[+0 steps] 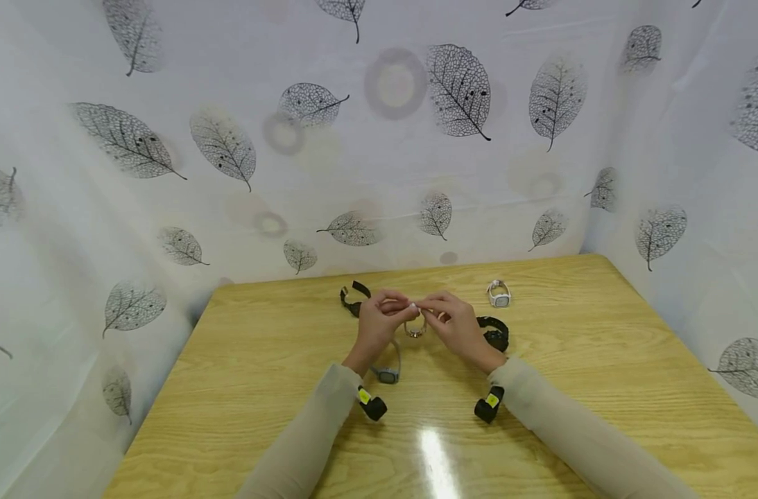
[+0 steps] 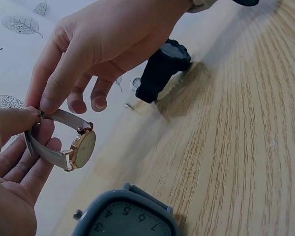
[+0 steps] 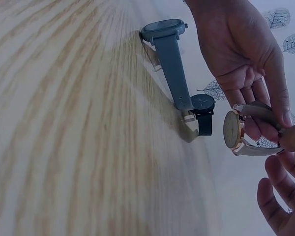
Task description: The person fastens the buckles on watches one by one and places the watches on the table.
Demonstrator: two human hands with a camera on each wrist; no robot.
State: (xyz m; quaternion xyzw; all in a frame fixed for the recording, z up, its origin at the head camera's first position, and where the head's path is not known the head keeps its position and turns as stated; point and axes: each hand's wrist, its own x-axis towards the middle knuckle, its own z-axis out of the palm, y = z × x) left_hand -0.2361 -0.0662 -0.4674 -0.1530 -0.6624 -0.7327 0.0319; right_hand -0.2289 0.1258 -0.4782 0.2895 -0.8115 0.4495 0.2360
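Both hands meet above the middle of the table at a wristwatch (image 1: 415,333) with a pale strap and a rose-gold case. My left hand (image 1: 379,324) pinches the strap near its ends, thumb against fingers. From the other side, my right hand (image 1: 458,328) pinches the strap at the same spot with thumb and forefinger, its other fingers loosely bent. In the left wrist view the watch dial (image 2: 84,149) hangs off the table, turned to the right. The strap forms a loop, and fingertips partly hide its buckle.
Near my left wrist stands a grey square-faced watch (image 1: 388,375). A black watch (image 1: 496,337) stands beside my right hand, partly hidden. Behind my left hand is another black watch (image 1: 354,308). A whitish watch (image 1: 500,300) stands at the back right. Leaf-print curtains surround the wooden table (image 1: 260,374).
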